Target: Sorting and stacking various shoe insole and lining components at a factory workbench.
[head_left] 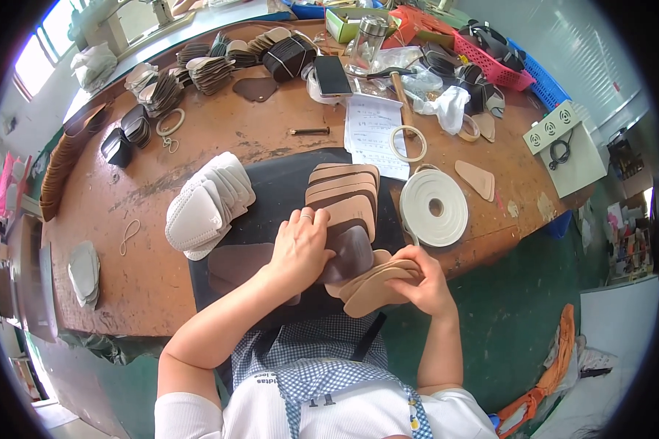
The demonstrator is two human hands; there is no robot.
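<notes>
My left hand (298, 245) lies across the left edge of a fanned row of brown and tan leather pieces (342, 186). Its fingers are bent onto the row, and its thumb presses a glossy dark brown leather piece (350, 254) at the near end. On the right, my right hand (426, 285) pinches a small fan of rounded tan leather pieces (377, 289) between thumb and fingers, close against the dark piece. Beneath my left forearm lie more dark brown pieces (234, 265), partly hidden. A stack of white pieces with dotted edges (209, 201) sits to the left.
A black mat (278, 175) covers the table's front. Right of it are a white tape roll (415, 208) and a loose tan piece (475, 180). Behind are written sheets (373, 121), a phone (332, 76), a hammer (401, 95), a glass jar (368, 40) and several leather stacks (210, 73).
</notes>
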